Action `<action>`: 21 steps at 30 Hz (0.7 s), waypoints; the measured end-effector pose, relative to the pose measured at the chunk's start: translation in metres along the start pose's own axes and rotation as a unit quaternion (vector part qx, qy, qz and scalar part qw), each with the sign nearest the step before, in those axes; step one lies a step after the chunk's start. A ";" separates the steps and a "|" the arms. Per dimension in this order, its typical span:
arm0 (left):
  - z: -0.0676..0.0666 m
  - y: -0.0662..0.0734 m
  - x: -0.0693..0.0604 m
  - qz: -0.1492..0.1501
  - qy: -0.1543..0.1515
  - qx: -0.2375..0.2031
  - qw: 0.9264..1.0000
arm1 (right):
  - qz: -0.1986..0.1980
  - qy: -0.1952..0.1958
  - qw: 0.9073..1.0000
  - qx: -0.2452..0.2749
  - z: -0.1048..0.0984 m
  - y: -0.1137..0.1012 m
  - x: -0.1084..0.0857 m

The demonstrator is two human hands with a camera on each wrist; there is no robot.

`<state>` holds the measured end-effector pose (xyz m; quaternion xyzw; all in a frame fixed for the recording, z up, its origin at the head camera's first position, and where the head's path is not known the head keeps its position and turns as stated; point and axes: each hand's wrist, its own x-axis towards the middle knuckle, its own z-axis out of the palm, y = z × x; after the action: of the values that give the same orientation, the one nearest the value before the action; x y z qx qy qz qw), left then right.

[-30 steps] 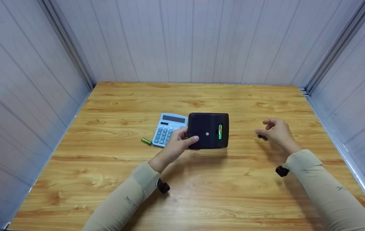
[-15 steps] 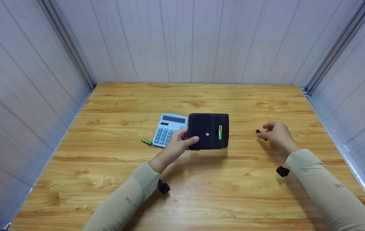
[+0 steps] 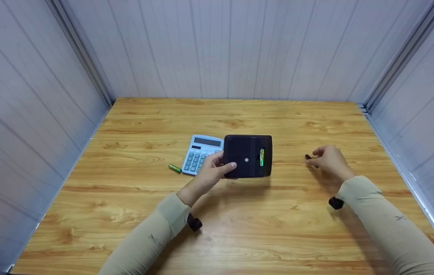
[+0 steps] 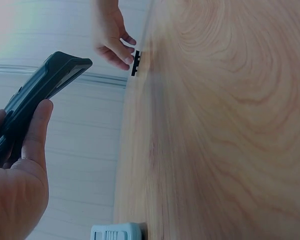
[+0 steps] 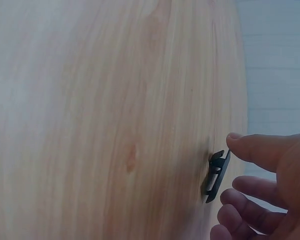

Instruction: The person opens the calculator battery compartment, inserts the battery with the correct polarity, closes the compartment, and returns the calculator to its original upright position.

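Note:
My left hand (image 3: pixel 211 168) holds a dark calculator (image 3: pixel 241 147) with its back toward me, the thumb lying on the back and the fingers behind. A green battery (image 3: pixel 262 157) sits in the open slot on that back. In the left wrist view the dark calculator (image 4: pixel 27 102) is tilted, seen from its side. My right hand (image 3: pixel 330 161) is low at the right, by a small black battery cover (image 3: pixel 308 157). The right wrist view shows the thumb touching one end of the cover (image 5: pixel 216 176), the other fingers loosely bent and apart from it.
A light blue calculator (image 3: pixel 194 154) lies face up behind the left hand, partly hidden. Beside it lies a loose green battery (image 3: pixel 175 168). The wooden table (image 3: pixel 133 214) is bounded by pale panel walls (image 3: pixel 217 49) at the back and both sides.
The right hand has shifted slightly down, and the black cover has turned so more of it shows beyond the thumb. The left hand and dark calculator stay almost still.

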<state>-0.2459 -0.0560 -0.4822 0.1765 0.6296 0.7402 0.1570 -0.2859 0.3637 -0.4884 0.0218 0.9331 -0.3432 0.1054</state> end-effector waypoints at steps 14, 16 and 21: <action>-0.001 -0.002 -0.001 0.005 0.002 -0.009 1.000 | 0.000 -0.025 1.000 -0.015 0.001 0.002 0.008; -0.001 -0.002 -0.001 0.009 0.003 -0.008 1.000 | 0.002 -0.030 0.999 -0.015 0.001 0.002 0.010; -0.001 -0.002 -0.001 0.012 0.004 0.003 1.000 | 0.008 -0.035 0.999 0.002 0.000 0.002 0.010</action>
<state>-0.2457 -0.0571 -0.4845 0.1814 0.6303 0.7409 0.1448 -0.2958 0.3648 -0.4918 0.0170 0.9280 -0.3447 0.1404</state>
